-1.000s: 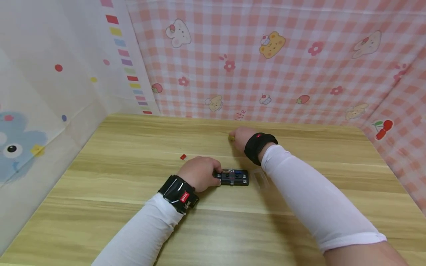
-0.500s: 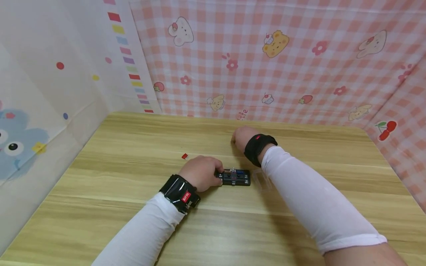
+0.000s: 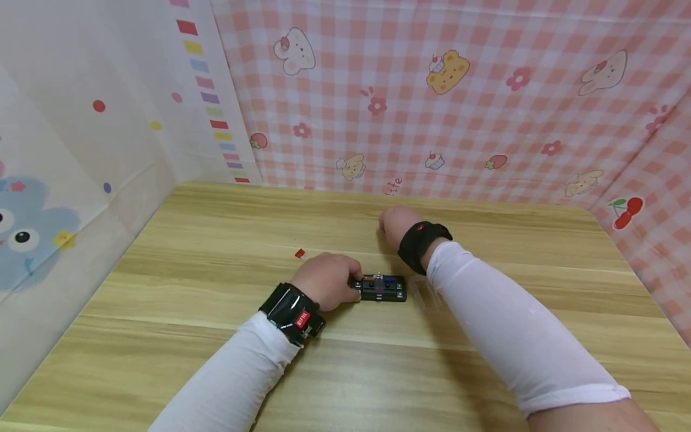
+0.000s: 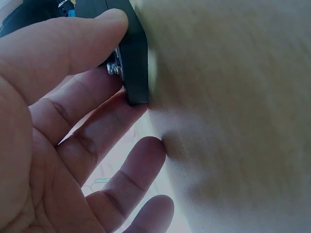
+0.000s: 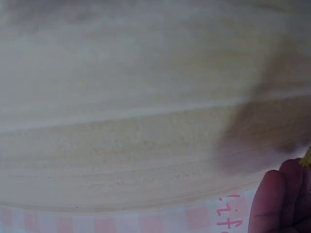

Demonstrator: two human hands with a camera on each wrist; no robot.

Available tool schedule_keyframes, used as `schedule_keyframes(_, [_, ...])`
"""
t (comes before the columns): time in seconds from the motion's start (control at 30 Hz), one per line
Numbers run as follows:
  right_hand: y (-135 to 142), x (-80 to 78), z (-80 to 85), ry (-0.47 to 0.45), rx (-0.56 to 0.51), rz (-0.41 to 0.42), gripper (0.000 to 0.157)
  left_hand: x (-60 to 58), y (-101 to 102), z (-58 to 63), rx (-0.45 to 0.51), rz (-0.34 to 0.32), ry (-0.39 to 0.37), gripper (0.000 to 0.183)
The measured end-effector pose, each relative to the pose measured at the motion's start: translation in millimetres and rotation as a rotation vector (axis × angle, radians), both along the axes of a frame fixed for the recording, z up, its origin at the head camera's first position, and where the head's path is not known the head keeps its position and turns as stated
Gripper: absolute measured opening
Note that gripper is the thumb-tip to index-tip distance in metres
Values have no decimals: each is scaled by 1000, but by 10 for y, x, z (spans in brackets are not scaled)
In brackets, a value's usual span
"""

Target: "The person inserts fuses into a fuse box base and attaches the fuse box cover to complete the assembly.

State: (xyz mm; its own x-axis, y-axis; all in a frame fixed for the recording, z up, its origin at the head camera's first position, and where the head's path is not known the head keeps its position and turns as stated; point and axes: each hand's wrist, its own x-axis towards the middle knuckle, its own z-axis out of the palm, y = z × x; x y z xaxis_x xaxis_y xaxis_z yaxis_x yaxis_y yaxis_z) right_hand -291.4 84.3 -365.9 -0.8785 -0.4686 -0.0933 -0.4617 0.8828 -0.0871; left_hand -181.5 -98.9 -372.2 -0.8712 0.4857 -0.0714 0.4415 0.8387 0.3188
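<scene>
Module [image 3: 383, 289], black and rectangular, lies on a wood-grain tabletop [image 3: 345, 375], its left end pinched by the left hand [image 3: 326, 281]; 1 clear frame [image 3: 416, 294] sits just beside its right end. Farther back, the right hand [image 3: 398, 224], fingers curled, pinches 1 yellow piece [image 5: 306, 159]. Pink-checked cloth [image 3: 345, 90] hangs behind.

So the left hand [image 3: 326, 281] is gripping the board [image 3: 384, 289], which is blocking the way just right of it. Past that, a clear frame [image 3: 415, 292] is lying in the way too, with the right sleeve [image 3: 502, 318] slanting close beside it. A red bit [image 3: 300, 254] is sitting just beyond the left hand. Plenty of bare wood [image 3: 178, 288] is stretching out left of that hand, and a decent gap is running between it and the right hand [image 3: 398, 224], which is holding a yellow bit [image 5: 306, 159]. Behind the right one, the curtain [image 3: 388, 132] is walling things off.
</scene>
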Motion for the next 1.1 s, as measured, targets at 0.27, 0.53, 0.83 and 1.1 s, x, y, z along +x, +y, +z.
schedule_keyframes(0.27, [61,26,-8,4,-53,-5,11,-6,14,4,-4,2,-7,25])
schedule_keyframes(0.53, [64,137,14,-38,-91,-37,12,1,15,14,-5,-4,1,24])
schedule_keyframes(0.83, [11,365,109,-18,-177,2,13,2,7,13,-6,-4,6,24])
schedule_keyframes(1.1, [23,522,140,-43,-221,-3,14,7,14,19,-9,0,0,25])
